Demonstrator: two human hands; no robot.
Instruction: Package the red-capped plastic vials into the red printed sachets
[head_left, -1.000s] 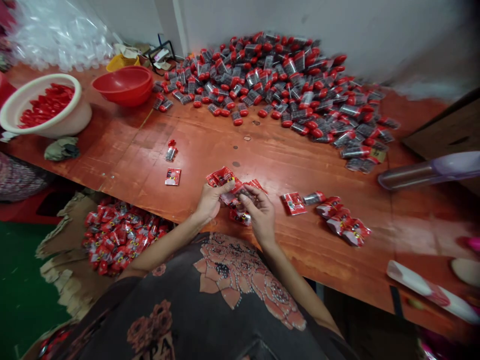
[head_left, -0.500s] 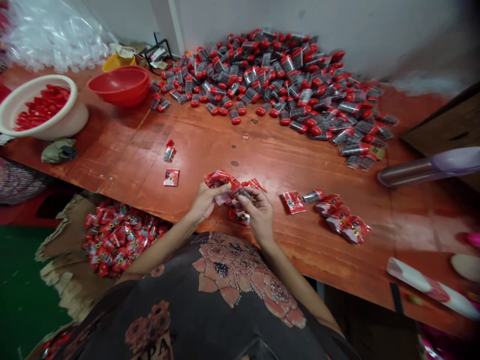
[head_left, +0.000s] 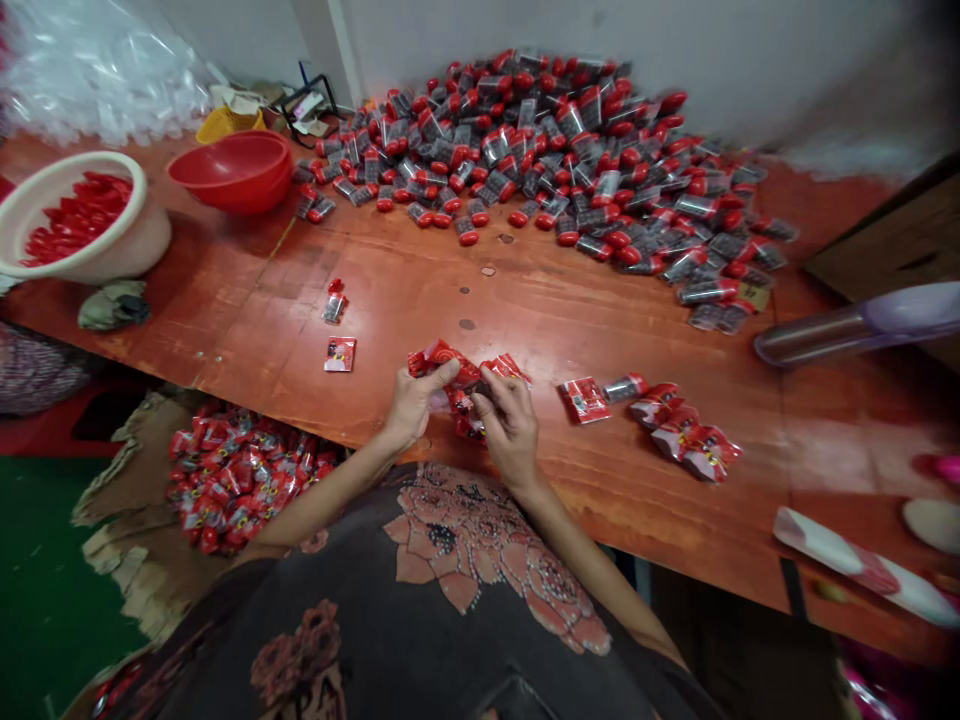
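Observation:
My left hand and my right hand meet at the near edge of the red wooden table. Both are closed on a bunch of small red printed packets; my left thumb presses on top of the bunch, my right fingers pinch its right side. Just right of my hands lie a loose red packet, a small red-capped clear tube and a short row of filled packets.
A big heap of red-capped tubes covers the far table. At left stand a cream basin of red caps, a red bowl, a single tube and one packet. Below the edge, a cardboard box holds filled packets.
My hands have drawn closer together on the bunch of packets and the right fingers have curled in more. The view has shifted slightly; nothing else on the table moved.

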